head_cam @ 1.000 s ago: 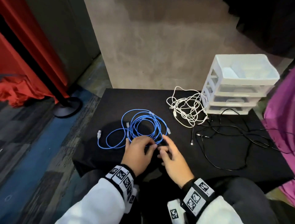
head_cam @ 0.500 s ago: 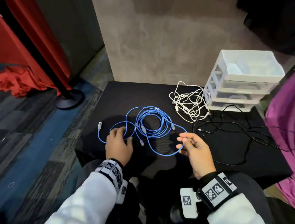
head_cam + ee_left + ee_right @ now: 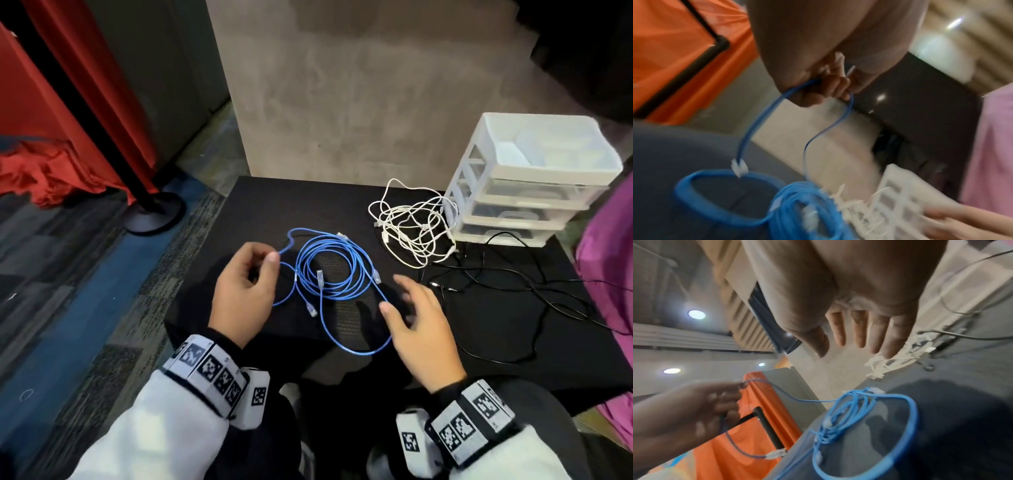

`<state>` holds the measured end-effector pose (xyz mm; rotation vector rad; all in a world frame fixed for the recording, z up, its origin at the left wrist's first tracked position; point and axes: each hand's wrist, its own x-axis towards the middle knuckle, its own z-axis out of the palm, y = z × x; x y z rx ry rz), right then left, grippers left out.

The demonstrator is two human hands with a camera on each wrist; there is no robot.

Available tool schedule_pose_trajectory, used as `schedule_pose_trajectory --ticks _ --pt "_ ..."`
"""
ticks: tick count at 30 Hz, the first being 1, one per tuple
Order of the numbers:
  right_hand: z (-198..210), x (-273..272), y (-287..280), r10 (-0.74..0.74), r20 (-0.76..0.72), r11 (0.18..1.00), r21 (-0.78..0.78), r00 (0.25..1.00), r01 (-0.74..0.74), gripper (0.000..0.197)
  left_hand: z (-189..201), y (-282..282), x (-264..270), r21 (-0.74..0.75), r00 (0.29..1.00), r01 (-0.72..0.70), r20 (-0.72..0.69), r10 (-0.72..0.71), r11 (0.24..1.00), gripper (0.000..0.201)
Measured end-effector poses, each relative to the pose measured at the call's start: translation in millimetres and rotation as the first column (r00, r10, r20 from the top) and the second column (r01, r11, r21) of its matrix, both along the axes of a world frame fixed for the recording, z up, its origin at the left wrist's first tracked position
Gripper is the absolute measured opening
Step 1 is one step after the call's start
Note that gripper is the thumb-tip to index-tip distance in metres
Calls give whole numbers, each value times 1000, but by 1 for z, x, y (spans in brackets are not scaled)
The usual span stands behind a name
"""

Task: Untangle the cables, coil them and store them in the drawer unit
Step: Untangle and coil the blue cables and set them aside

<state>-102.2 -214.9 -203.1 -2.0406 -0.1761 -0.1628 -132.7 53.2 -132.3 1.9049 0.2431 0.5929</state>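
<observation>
left hand (image 3: 244,294): fingers curled, pinching a strand of the blue cable (image 3: 329,270), lifted a bit off the surface (image 3: 274,202)
right hand (image 3: 419,325): fingers spread and relaxed, nothing in it, just right of the blue cable
blue cable: thin, rubbery, loose round loops with clear plastic plugs, lying mid-surface
white cable (image 3: 412,228): messy tangle, behind and right of the blue cable
black cable (image 3: 513,291): thin, sprawled right of the blue cable
drawer unit (image 3: 534,181): boxy translucent plastic, far right of the blue cable, touching the white tangle
surface: matte black cloth
</observation>
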Motion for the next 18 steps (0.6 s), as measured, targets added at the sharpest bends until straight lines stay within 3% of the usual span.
schedule_pose_trajectory --ticks 3,5,8,11,15,18 --pt "37 6 25 153 42 982 106 987 -157 73 48 -28 -22 0 952 294 90 -293 956 11" --pt "54 16 40 243 39 955 167 969 -246 78 75 -40 -31 -18 896 423 155 -415 906 12" --pt "51 36 56 295 41 936 187 955 -298 41 100 -42 -35 -123 855 496 240 -460 859 12" --pt "21 53 56 257 -41 966 47 966 -255 18 97 -33 -27 -198 884 448 244 -399 872 13" --pt "-28 47 40 109 -115 928 -343 987 -143 37 64 -20 -19 -386 973 227 138 -187 894 24" --pt "-47 39 32 25 -131 913 -401 991 -76 47 43 -13 -21 -461 989 150 78 -128 875 26"
